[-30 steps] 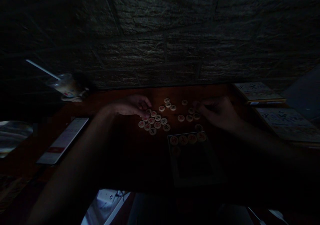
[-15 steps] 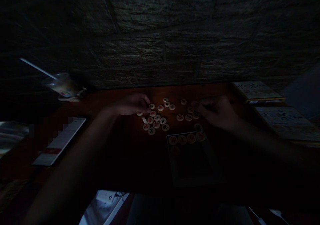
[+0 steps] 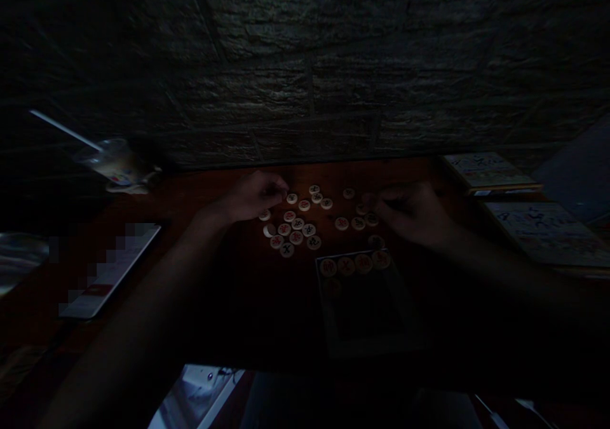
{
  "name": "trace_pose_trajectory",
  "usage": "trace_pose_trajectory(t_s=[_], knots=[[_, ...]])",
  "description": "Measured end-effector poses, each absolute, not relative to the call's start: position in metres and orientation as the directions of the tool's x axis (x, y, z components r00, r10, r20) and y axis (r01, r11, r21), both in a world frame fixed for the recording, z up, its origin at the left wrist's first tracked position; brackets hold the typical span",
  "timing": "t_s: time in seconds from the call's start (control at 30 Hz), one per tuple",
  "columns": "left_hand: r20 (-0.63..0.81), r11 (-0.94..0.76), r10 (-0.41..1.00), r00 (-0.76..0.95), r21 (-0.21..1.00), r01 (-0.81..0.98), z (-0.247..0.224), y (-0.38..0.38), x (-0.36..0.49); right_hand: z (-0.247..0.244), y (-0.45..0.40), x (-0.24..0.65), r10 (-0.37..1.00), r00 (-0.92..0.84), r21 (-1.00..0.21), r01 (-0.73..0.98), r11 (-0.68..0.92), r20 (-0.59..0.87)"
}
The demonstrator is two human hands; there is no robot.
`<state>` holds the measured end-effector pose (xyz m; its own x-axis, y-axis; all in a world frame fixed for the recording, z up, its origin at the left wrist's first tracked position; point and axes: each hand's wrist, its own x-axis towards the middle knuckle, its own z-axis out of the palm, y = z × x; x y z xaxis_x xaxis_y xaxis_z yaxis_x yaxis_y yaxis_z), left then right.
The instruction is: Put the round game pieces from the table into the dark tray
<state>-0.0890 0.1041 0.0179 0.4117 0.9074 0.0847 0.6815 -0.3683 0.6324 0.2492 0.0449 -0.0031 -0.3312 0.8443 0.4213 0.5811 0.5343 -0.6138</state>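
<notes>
Round Chinese chess pieces with red or black characters lie in a loose cluster on the dark wooden table. My left hand (image 3: pixel 257 195) is at the cluster's far left, fingers curled, fingertips at the edge of a black-marked chess piece (image 3: pixel 291 198). Lower down, a blank-looking piece (image 3: pixel 269 231) leans tilted among the others. My right hand (image 3: pixel 407 210) hovers low over the right-hand group, finger and thumb bent together by a chess piece (image 3: pixel 361 208); whatever lies between them is hidden. Nearer me, a shallow tray (image 3: pixel 328 327) holds a row of red-marked pieces (image 3: pixel 363 263) along its far edge.
A plastic cup with a straw (image 3: pixel 117 162) stands at the back left. A phone (image 3: pixel 112 273) lies on the left. Two flat boxes (image 3: pixel 490 171) sit on the right. A stone-block wall (image 3: pixel 305 67) rises behind the table (image 3: pixel 204 178). The scene is very dark.
The piece at my left fingertips has shifted slightly away from me and to the right. The piece that stood on edge now leans over to the left. My right hand stays almost in place.
</notes>
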Motion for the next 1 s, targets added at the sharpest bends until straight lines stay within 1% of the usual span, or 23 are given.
trace_pose_trajectory(t_s=[0.1, 0.2, 0.3, 0.37, 0.43, 0.5, 0.57, 0.63, 0.67, 0.7, 0.73, 0.77, 0.8, 0.83, 0.87, 1.0], knots=[[0.092, -0.357, 0.911, 0.402, 0.665, 0.656, 0.021, 0.102, -0.087, -0.002, 0.044, 0.249, 0.848, -0.33, -0.626, 0.573, 0.529, 0.414], [0.062, -0.289, 0.932, 0.357, 0.722, 0.629, 0.023, 0.099, -0.086, -0.001, 0.044, 0.248, 0.846, -0.324, -0.617, 0.58, 0.531, 0.423], [0.023, -0.188, 0.96, 0.281, 0.794, 0.578, 0.025, 0.1, -0.084, -0.001, 0.043, 0.248, 0.841, -0.327, -0.608, 0.584, 0.538, 0.431], [0.027, -0.151, 0.976, 0.216, 0.799, 0.582, 0.028, 0.1, -0.082, -0.002, 0.044, 0.248, 0.838, -0.326, -0.608, 0.579, 0.542, 0.437], [0.064, -0.159, 0.984, 0.167, 0.742, 0.651, 0.032, 0.1, -0.08, -0.003, 0.044, 0.248, 0.835, -0.329, -0.607, 0.576, 0.547, 0.44], [0.099, -0.18, 0.983, 0.153, 0.635, 0.751, 0.039, 0.097, -0.081, -0.005, 0.045, 0.249, 0.833, -0.327, -0.606, 0.575, 0.55, 0.446], [0.086, -0.184, 0.983, 0.163, 0.521, 0.834, 0.048, 0.088, -0.084, -0.007, 0.046, 0.249, 0.829, -0.328, -0.605, 0.569, 0.556, 0.453], [0.007, -0.182, 0.98, 0.197, 0.415, 0.891, 0.057, 0.073, -0.089, -0.008, 0.048, 0.25, 0.825, -0.324, -0.608, 0.562, 0.561, 0.462], [-0.056, -0.178, 0.976, 0.211, 0.36, 0.916, 0.06, 0.064, -0.092, -0.009, 0.048, 0.25, 0.825, -0.322, -0.612, 0.558, 0.561, 0.464], [-0.125, -0.161, 0.971, 0.205, 0.294, 0.942, 0.062, 0.055, -0.095, -0.009, 0.048, 0.25, 0.826, -0.322, -0.616, 0.553, 0.56, 0.462], [-0.192, -0.115, 0.968, 0.159, 0.222, 0.968, 0.062, 0.046, -0.097, -0.009, 0.049, 0.25, 0.828, -0.322, -0.621, 0.549, 0.559, 0.46], [-0.201, -0.105, 0.969, 0.143, 0.189, 0.976, 0.061, 0.038, -0.098, -0.01, 0.049, 0.25, 0.827, -0.326, -0.625, 0.544, 0.56, 0.458], [-0.219, -0.118, 0.962, 0.161, 0.2, 0.973, 0.059, 0.03, -0.099, -0.01, 0.049, 0.249, 0.825, -0.332, -0.627, 0.538, 0.564, 0.457], [-0.215, -0.141, 0.958, 0.19, 0.225, 0.964, 0.054, 0.024, -0.099, -0.011, 0.05, 0.249, 0.823, -0.336, -0.627, 0.535, 0.567, 0.458], [-0.189, -0.163, 0.96, 0.206, 0.222, 0.961, 0.049, 0.019, -0.098, -0.011, 0.05, 0.249, 0.822, -0.337, -0.627, 0.532, 0.569, 0.459], [-0.108, -0.227, 0.965, 0.238, 0.109, 0.968, 0.026, 0.012, -0.095, -0.011, 0.051, 0.249, 0.822, -0.327, -0.637, 0.521, 0.568, 0.466]])
